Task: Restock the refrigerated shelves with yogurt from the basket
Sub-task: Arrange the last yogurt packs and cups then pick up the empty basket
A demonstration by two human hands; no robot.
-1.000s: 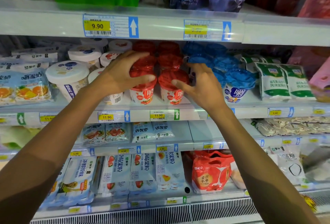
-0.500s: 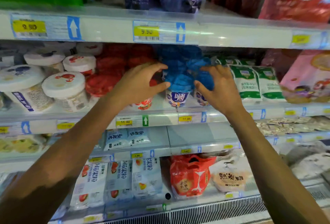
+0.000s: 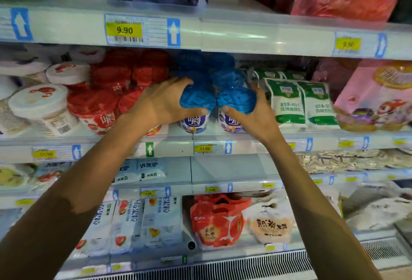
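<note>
Curling the left hand (image 3: 165,99) round one blue-lidded yogurt cup (image 3: 196,101), the right hand (image 3: 254,115) round its neighbour (image 3: 236,101), both standing on the middle shelf (image 3: 245,147) between red-lidded cups (image 3: 93,105) and green pouches (image 3: 289,99).

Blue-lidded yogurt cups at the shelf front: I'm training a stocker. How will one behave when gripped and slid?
Probably stiff: the left hand grips the left blue-lidded plastic yogurt cup and the right hand the right blue-lidded cup, neither visibly crushed. Each body tapers narrower below a wide domed lid, so pushing high may tip it. The shiny lid looks slippery.
</note>
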